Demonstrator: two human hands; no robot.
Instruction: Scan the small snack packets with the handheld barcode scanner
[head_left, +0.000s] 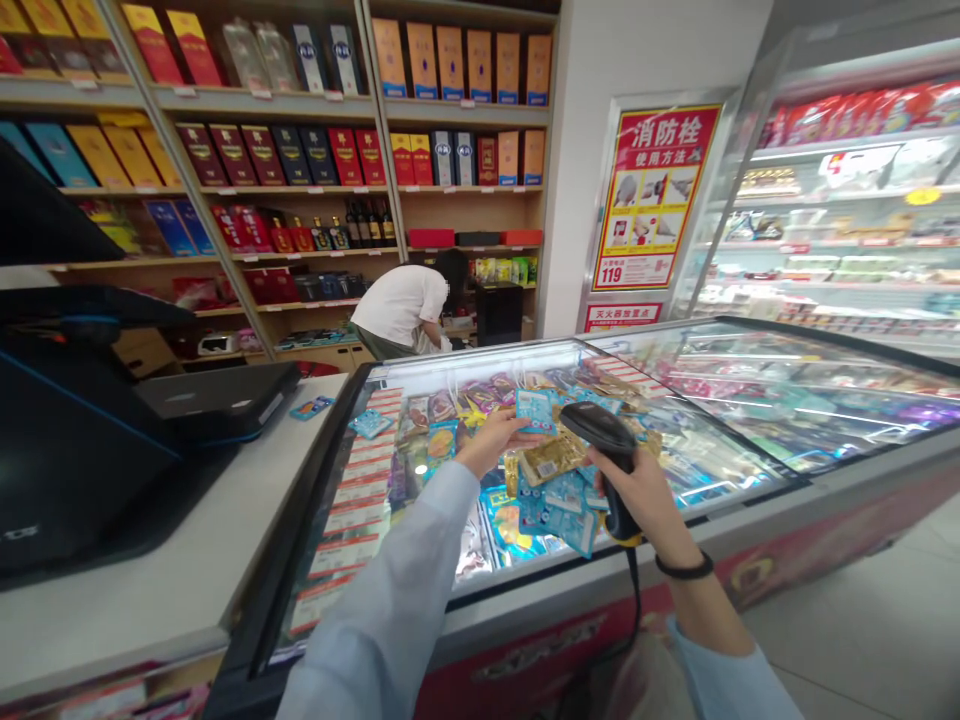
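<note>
The left hand (pixel 491 447) is pinching a small blue packet (pixel 535 411) by its edge, its fingers (pixel 523 428) closed on the packet and keeping it nearly flat above a heap of snack packets (pixel 544 480). The heap is lying in a glass-topped chest freezer (pixel 712 530). The right hand (pixel 628 492) is gripping a black barcode scanner (pixel 600 432), its fingers (pixel 626 497) closed around the handle and the scanner's head tilting toward the packet, just beside it. A cord (pixel 636 610) is trailing down from the scanner past the freezer's front edge.

Holding the packet steady, with its printed side facing the scanner's head and well clear of the heap, seems the surest way of working here.

To the left, a white bench (pixel 127 620) is carrying a black till (pixel 75 440) and a small blue card (pixel 311 407). Beyond the freezer, a co-worker in a white shirt (pixel 397 305) is bending forward in front of wooden shelves (pixel 262 100) of boxed bottles. A red poster (pixel 656 195) is hanging on the wall.
</note>
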